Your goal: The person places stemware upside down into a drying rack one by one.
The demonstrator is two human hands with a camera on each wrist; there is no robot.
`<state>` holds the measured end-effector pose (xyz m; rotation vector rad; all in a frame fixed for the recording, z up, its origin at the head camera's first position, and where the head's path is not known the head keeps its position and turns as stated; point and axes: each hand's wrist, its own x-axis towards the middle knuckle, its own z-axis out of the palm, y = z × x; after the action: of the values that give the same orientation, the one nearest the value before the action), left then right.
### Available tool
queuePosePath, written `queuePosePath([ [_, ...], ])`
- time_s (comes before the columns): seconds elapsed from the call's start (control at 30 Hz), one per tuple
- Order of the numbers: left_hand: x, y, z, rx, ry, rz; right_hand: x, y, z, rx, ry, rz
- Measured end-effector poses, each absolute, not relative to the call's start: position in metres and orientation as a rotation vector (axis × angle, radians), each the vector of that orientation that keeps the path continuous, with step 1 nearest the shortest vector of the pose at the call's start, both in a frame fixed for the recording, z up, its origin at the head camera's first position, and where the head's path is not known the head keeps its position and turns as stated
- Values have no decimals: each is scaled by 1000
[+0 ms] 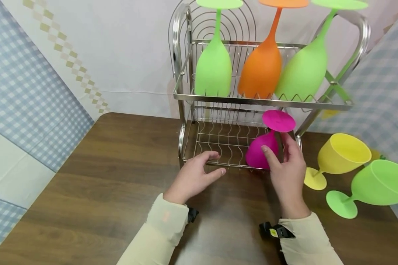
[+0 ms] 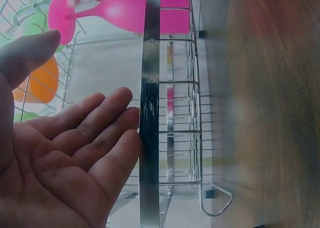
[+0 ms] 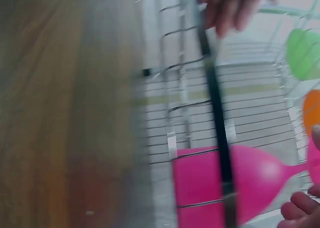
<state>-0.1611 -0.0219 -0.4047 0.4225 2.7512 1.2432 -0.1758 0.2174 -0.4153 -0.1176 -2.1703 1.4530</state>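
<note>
A magenta goblet (image 1: pixel 260 151) stands upside down in the lower tier of the metal rack (image 1: pixel 232 166), at its right end, foot up. My right hand (image 1: pixel 287 173) is right at it, thumb and fingers spread on either side of its stem and foot. In the right wrist view the fingers (image 3: pixel 299 208) show beside the foot, and the goblet's bowl (image 3: pixel 255 180) sits behind the rack's front bar. My left hand (image 1: pixel 194 176) holds nothing; its fingers (image 2: pixel 110 110) lie near the front bar, palm facing inward.
On the upper tier, upside-down goblets stand in a row: light green (image 1: pixel 213 68), orange (image 1: pixel 262 70) and another green (image 1: pixel 303 70). A yellow goblet (image 1: pixel 338 156) and a green goblet (image 1: pixel 378 184) lie on the wooden table (image 1: pixel 119 176) to the right of the rack.
</note>
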Motion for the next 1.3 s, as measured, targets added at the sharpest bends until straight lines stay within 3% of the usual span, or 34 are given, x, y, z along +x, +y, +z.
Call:
queuePosePath([
  [0.37, -159, -22, -405, 407, 2754, 1253, -146, 231, -371, 12, -1604, 1620],
  [0.7, -159, -22, -404, 427, 2777, 1242, -142, 293, -361, -256, -2257, 823],
  [0.93, -159, -22, -405, 434, 2778, 1242, -147, 310, -364, -416, -2600, 771],
  [1.3, -158, -22, -403, 439, 2778, 1227, -131, 301, -349, -452, -2480, 729],
])
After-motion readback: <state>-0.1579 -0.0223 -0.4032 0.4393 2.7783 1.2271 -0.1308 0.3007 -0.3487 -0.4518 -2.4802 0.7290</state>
